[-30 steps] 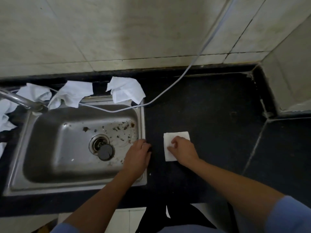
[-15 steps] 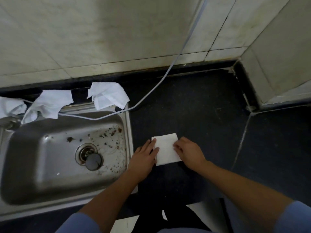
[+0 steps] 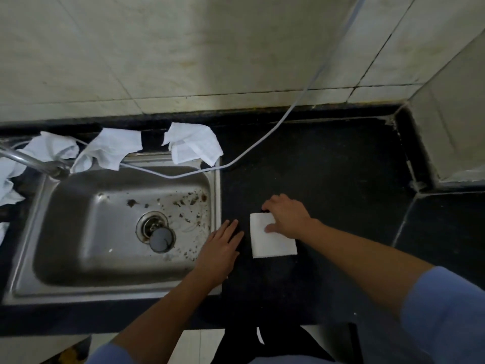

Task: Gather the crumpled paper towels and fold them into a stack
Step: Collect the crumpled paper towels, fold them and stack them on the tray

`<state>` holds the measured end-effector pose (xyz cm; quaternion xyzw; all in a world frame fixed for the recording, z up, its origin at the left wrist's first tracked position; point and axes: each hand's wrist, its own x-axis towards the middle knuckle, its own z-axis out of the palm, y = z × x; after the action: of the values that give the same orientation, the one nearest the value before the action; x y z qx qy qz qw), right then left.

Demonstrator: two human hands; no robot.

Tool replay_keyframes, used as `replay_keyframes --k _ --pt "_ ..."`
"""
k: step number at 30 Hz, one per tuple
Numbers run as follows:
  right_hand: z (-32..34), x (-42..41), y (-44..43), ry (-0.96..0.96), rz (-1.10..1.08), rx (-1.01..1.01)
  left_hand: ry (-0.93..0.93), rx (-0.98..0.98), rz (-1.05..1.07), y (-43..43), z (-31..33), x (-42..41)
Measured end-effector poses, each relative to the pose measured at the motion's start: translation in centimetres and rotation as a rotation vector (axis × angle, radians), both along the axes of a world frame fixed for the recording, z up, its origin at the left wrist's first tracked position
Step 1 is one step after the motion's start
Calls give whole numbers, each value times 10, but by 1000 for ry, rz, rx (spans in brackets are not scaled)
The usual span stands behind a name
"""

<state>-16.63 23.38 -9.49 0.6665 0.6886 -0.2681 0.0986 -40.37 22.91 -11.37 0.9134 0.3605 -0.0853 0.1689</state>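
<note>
A folded white paper towel [image 3: 271, 243] lies flat on the black counter [image 3: 328, 179] just right of the sink. My right hand [image 3: 287, 216] rests on its upper right corner, thumb pressing on the sheet. My left hand [image 3: 221, 248] lies flat with straight fingers at the sink's right rim, just left of the towel and apart from it. Crumpled white towels sit along the back of the sink: one [image 3: 193, 145] at the right corner, one [image 3: 110, 149] in the middle, one [image 3: 49, 148] by the tap. More crumpled towels [image 3: 8, 185] show at the far left edge.
The steel sink [image 3: 78, 287] holds a drain plug [image 3: 161, 240] and brown debris. A metal tap [image 3: 29, 161] reaches in from the left. A grey cable [image 3: 275, 127] runs from the wall down across the sink's back rim. Tiled walls close the back and right.
My left hand has come off the folded towel and moved left to the sink rim. My right hand has shifted up to the towel's upper right corner.
</note>
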Motion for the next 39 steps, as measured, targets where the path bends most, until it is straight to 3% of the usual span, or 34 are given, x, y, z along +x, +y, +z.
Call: replay_keyframes --k 7,11,18,23,28,34,39 --pt "5 -17 17 -97 100 -218 86 116 156 -15 22 -50" --pt "18 -21 11 -73 40 -262 47 143 192 -7 34 -51" --pt "81 -7 -41 6 -12 39 -11 184 19 32 72 -28" --pt "111 -10 -111 48 -312 231 -86 190 -209 45 98 -7" --pt "127 -27 -218 -38 -643 357 -103 179 -492 9 120 28" --pt "148 -59 -374 -147 -1028 389 -91 96 -843 -100 136 86" --pt "153 -107 -523 -188 -1343 393 -126 134 -1129 -231 152 115"
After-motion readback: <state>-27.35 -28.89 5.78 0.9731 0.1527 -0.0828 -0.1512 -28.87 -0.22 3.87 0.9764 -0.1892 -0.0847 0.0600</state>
